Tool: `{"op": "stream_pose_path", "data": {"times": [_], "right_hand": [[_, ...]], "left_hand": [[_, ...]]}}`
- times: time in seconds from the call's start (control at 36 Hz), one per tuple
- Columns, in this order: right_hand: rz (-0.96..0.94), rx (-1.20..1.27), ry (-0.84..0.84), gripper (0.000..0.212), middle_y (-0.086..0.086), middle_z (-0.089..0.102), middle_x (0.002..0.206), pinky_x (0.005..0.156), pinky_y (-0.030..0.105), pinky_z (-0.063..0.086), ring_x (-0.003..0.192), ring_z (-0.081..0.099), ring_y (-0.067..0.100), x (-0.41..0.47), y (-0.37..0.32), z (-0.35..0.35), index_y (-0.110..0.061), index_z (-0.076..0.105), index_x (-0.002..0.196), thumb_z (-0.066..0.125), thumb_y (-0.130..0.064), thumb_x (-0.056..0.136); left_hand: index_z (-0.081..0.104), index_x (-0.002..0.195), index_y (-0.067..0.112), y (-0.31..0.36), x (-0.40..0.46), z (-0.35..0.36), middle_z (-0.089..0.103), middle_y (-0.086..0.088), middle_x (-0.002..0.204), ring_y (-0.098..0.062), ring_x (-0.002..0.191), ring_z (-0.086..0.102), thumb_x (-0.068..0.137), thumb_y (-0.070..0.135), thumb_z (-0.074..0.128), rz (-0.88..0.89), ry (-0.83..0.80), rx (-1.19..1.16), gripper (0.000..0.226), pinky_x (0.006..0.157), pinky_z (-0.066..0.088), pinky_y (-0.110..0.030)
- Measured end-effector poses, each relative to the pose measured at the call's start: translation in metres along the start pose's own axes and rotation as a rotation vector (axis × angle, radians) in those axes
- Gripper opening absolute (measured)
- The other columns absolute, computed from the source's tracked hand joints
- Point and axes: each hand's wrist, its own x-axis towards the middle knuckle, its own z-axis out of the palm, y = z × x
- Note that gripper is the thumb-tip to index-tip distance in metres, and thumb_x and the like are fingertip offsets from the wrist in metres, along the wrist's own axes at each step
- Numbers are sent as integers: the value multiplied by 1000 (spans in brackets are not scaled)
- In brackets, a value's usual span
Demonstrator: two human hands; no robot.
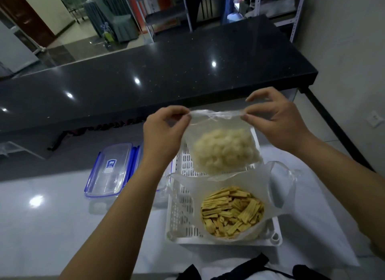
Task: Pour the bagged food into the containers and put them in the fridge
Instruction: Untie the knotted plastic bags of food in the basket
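Note:
A clear plastic bag of pale, lumpy white food (224, 152) hangs in the air above a white slotted basket (181, 215). My left hand (164, 131) pinches the bag's top left corner and my right hand (275, 121) pinches its top right corner, stretching the mouth between them. Below it, inside the basket, lies a second clear bag of yellow-brown strips (232, 212), its mouth slack and open. To the left on the white table rests a clear container with blue clips (109, 171), its lid on.
A black stone counter (145, 81) runs across behind the white table (62, 227). A wall with a socket (374, 118) stands at the right. Chairs and shelving show in the room beyond the counter.

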Motion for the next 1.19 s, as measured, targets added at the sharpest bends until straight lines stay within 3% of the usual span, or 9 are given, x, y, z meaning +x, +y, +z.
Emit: {"op": "stream_pose_path", "data": {"times": [0.22,0.39,0.53,0.61,0.78,0.89,1.0,1.08,1.19], "right_hand": [[123,-5,-247,5,-5,57,114,85,9,42,104,55,3,-16,20,3,-26,72,89,71,-21,88],[33,-39,-125,12,-5,59,111,84,3,41,104,57,0,-1,11,-15,-22,75,100,66,-23,92],[-46,-30,138,14,-1,61,93,73,10,46,86,58,8,4,5,-19,-17,76,99,66,-24,94],[91,239,190,10,-2,68,78,70,17,54,76,65,10,4,-1,-12,-28,77,90,68,-32,92],[521,883,26,22,8,72,78,83,45,60,81,72,24,9,0,-14,-19,77,104,66,-34,91],[474,856,83,31,7,71,86,87,45,56,91,67,28,6,-6,-16,-18,78,101,67,-42,85],[632,1155,-76,34,10,71,118,78,41,59,95,72,25,8,-7,-22,-13,69,120,60,-29,92],[720,1385,-235,48,21,60,136,85,52,57,117,65,33,14,-10,-34,-13,54,140,51,-21,93],[594,1589,-242,61,33,45,144,101,72,37,133,44,51,32,-21,-58,-19,43,149,50,-42,93]], "left_hand": [[78,81,37,-26,-32,2,75,6,79,-4,72,69,92,10,67,-321,-19,-285,31,64,52,-12],[80,86,32,-15,-18,-16,70,5,72,-7,75,67,98,15,60,-379,7,-393,29,68,52,-15],[70,109,9,-3,-13,-23,66,-5,65,-24,72,72,101,8,45,-495,-41,-629,27,70,60,-35],[65,112,5,3,-12,-23,66,-6,68,-21,63,69,101,8,43,-570,-26,-871,25,65,59,-37],[51,125,20,10,-7,-29,74,-15,92,-16,50,54,99,22,52,-596,-30,-1039,26,52,49,-27],[40,141,33,9,-3,-37,72,-21,114,-19,63,58,96,38,54,-544,-218,-1057,48,60,50,-27],[29,147,52,6,0,-39,60,-22,136,-21,76,60,91,57,52,-549,-476,-1119,61,60,46,-27],[34,149,49,5,5,-37,48,-22,147,-32,95,70,93,59,48,-586,-506,-1195,59,64,54,-32],[39,149,42,10,24,-45,40,-19,153,-46,128,54,88,58,54,-494,-494,-1322,64,82,56,-52]]}}
